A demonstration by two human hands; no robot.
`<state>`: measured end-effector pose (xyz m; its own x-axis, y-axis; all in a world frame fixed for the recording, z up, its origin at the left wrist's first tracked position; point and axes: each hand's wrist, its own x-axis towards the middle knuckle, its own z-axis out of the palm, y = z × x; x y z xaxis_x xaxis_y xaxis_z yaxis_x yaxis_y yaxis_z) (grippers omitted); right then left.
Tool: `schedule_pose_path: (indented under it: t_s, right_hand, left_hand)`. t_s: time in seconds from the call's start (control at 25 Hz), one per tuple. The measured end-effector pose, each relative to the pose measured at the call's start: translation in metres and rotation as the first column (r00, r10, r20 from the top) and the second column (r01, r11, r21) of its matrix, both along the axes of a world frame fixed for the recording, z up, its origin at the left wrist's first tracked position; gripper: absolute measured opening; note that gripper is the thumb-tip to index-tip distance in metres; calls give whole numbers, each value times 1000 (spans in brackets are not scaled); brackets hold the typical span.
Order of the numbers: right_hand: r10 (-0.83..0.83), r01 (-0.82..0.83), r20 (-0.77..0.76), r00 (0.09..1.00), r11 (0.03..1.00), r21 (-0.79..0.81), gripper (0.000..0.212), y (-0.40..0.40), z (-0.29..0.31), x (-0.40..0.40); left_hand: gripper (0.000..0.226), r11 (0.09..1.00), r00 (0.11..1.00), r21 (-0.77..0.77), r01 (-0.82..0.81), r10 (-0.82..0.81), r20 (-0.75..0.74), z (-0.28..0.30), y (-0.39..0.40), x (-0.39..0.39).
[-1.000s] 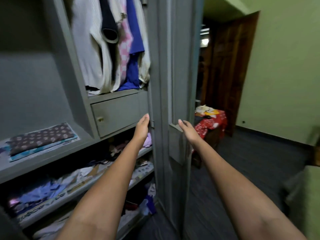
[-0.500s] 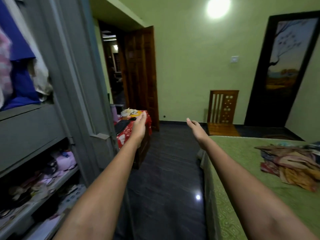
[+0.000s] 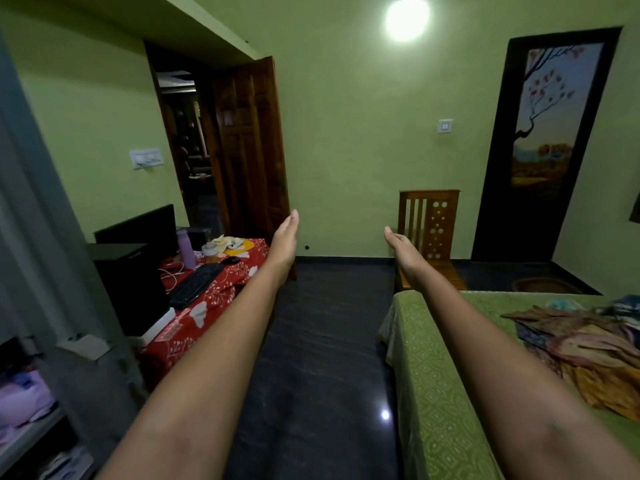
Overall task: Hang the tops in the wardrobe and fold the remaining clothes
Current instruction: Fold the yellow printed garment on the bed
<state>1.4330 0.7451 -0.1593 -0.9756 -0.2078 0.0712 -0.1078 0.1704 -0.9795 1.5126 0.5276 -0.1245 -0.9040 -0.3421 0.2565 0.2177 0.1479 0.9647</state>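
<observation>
A heap of brown, orange and dark patterned clothes point(image 3: 588, 348) lies on the green bedspread point(image 3: 436, 393) at the right. The grey wardrobe point(image 3: 45, 278) stands at the far left edge, its door open, with folded lilac clothes point(image 3: 20, 400) on a low shelf. My left hand point(image 3: 285, 240) and my right hand point(image 3: 403, 249) are stretched out in front of me over the dark floor, fingers straight, holding nothing. Both hands are well apart from the clothes and the wardrobe.
A table with a red floral cloth point(image 3: 204, 306) carries a keyboard point(image 3: 195, 284), a purple bottle point(image 3: 185, 249) and a black monitor. A wooden door point(image 3: 249, 150) stands open behind it. A wooden chair point(image 3: 429, 230) stands by the far wall beyond the bed.
My view has swung right, away from the wardrobe interior toward the room and bed. Both hands left the wardrobe door and stay outstretched and empty.
</observation>
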Motion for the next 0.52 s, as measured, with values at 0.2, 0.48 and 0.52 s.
schedule_pose_path:
  t_s: [0.2,0.48,0.52]
  right_hand:
    - [8,-8,-35,999,1000,-11,76,-10,35,-115]
    - [-25,26,-6,1000,999,46,78,-31,7,-280]
    - [-41,42,-10,999,998,55,78,-35,7,-310]
  left_hand:
    - [61,999,999,4,-32,32,-27,20,-8,-115]
    - [62,1000,1000,12,18,-18,8,-8,-29,-293]
    - [62,1000,1000,9,24,-24,5,-6,-35,-324]
